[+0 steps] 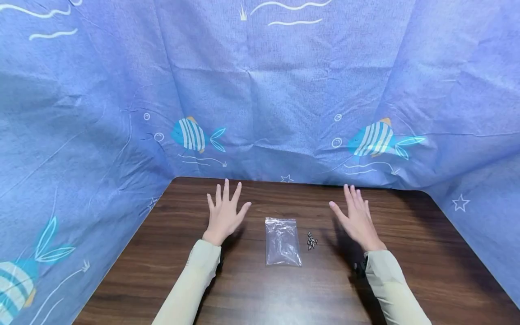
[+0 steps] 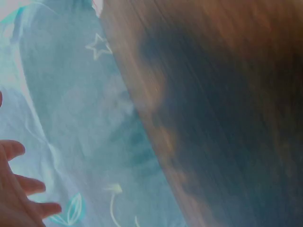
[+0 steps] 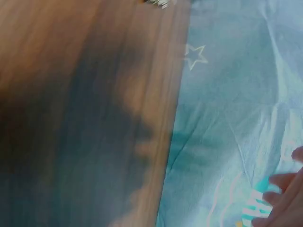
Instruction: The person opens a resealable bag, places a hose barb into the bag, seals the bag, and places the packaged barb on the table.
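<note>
A clear zip-lock bag [image 1: 283, 243] lies flat on the dark wooden table, its zip edge toward the back. Just to its right sits a small pile of dark, shiny metal pieces [image 1: 311, 241], too small to make out singly. To the left of the bag, my left hand [image 1: 225, 217] hovers over the table with fingers spread and nothing in it. My right hand [image 1: 358, 222] is held up to the right of the metal pile, fingers extended, likewise holding nothing. Only fingers of the left hand [image 2: 21, 189] and right hand [image 3: 281, 198] enter their wrist views.
The wooden table [image 1: 252, 293] reflects light near its front. A blue cloth [image 1: 284, 90] printed with fish and stars hangs behind the table and along both sides, meeting its edges. Shadows of the hands fall on the tabletop.
</note>
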Demonstrator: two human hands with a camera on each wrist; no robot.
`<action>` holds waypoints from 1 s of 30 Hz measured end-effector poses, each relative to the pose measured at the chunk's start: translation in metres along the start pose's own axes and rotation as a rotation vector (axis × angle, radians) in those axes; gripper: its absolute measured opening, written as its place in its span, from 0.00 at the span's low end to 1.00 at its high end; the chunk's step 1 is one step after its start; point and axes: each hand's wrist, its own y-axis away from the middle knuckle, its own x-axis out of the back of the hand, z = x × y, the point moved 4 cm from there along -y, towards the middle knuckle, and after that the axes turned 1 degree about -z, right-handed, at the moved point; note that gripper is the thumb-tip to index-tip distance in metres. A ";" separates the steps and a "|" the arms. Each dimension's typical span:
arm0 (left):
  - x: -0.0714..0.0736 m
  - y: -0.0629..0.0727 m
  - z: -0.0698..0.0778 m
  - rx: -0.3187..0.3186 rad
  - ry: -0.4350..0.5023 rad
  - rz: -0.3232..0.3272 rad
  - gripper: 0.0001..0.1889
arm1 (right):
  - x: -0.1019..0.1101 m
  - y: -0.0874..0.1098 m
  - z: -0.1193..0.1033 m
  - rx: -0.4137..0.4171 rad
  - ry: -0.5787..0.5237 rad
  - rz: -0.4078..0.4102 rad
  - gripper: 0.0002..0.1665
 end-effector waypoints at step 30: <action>-0.043 0.077 0.069 -0.659 -0.143 -0.603 0.28 | -0.087 -0.002 -0.058 0.507 0.175 -0.646 0.29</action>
